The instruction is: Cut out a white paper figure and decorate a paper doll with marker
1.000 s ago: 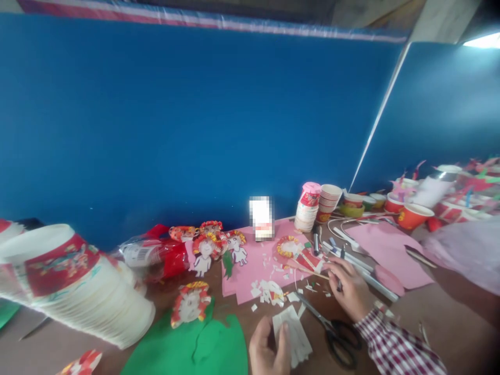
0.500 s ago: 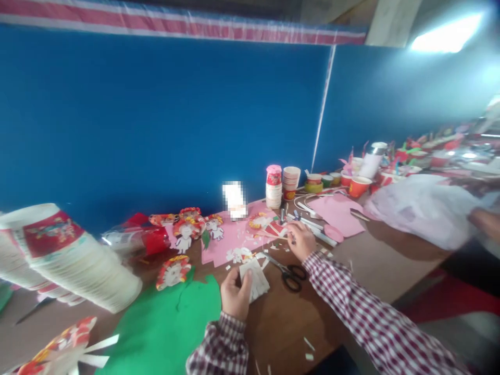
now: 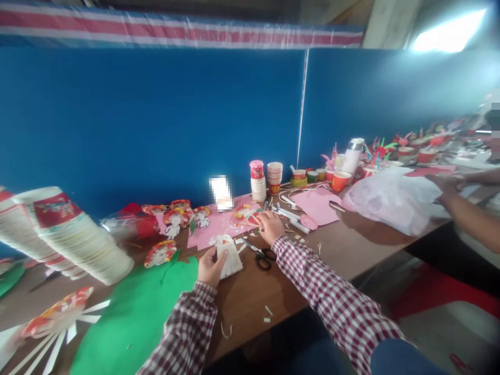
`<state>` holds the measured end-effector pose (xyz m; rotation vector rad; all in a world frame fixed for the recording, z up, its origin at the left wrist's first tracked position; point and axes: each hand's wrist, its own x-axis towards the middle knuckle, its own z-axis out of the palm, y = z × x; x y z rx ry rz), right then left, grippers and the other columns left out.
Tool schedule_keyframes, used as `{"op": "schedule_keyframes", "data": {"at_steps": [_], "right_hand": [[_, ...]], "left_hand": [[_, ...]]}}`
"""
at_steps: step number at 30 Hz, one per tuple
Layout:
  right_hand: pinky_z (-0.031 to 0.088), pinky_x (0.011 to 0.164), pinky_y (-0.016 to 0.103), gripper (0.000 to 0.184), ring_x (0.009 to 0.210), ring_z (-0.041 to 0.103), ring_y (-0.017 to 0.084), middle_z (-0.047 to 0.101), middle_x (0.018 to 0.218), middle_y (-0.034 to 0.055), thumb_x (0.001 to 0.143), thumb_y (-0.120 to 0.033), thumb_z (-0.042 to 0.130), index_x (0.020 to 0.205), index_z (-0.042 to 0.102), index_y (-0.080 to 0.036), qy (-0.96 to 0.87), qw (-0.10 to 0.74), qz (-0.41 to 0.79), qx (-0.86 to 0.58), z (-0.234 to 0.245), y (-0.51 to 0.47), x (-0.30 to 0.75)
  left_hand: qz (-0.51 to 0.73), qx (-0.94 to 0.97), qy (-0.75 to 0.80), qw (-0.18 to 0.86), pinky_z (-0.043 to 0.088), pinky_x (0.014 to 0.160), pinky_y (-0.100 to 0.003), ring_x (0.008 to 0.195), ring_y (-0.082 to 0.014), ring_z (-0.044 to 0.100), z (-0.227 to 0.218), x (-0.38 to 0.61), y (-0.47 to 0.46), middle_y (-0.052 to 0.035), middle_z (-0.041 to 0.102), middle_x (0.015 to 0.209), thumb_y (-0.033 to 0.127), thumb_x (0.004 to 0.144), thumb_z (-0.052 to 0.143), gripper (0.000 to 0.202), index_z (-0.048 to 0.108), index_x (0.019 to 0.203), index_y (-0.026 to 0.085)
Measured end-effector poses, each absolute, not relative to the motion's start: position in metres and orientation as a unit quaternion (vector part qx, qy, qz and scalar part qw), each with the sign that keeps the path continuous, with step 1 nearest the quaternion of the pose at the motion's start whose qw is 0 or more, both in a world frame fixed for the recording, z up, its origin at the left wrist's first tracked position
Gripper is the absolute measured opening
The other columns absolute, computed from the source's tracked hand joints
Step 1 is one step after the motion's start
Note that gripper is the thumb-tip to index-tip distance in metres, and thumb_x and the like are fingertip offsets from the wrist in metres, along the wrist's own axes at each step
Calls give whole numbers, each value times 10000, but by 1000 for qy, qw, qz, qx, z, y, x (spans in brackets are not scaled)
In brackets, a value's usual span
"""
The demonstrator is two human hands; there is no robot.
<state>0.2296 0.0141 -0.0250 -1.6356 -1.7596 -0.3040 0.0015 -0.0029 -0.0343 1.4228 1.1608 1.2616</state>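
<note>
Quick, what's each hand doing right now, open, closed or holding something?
Left hand: closed, pinching white paper.
Right hand: partly curled near the black-handled scissors; whether it holds anything can't be told.

The brown table [image 3: 281, 291] was read as a dial centred on the black-handled scissors [image 3: 264, 259], which lay on it. A green sheet [image 3: 136, 307] lay spread at 8 o'clock; a tall paper-cup stack [image 3: 86, 242] stood at 9; overlapping pink sheets [image 3: 200, 238] at 10; a red-and-white cup stack [image 3: 274, 179] at 12; a single pink sheet [image 3: 316, 205] at 2; loose scraps [image 3: 266, 320] at 6.
</note>
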Motion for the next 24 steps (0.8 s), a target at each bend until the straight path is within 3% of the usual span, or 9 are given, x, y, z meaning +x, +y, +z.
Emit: {"op": "schedule_keyframes", "data": {"at_steps": [12, 24], "right_hand": [[419, 847, 368, 265, 934, 462, 235, 541, 1039, 98, 766, -70, 491, 983, 605, -173, -688, 371, -100, -616, -28, 13, 232], [438, 840, 319, 370, 927, 525, 215, 562, 1006, 89, 748, 8, 430, 1023, 608, -164, -719, 413, -64, -554, -33, 13, 223]], "left_hand": [[502, 567, 476, 447, 473, 549, -248, 589, -156, 580, -35, 1, -2, -33, 667, 672, 412, 544, 734, 403, 666, 790, 101], [523, 519, 463, 493, 485, 568, -263, 597, -157, 598, -42, -1, 0, -39, 673, 700, 425, 542, 746, 453, 661, 839, 94]]}}
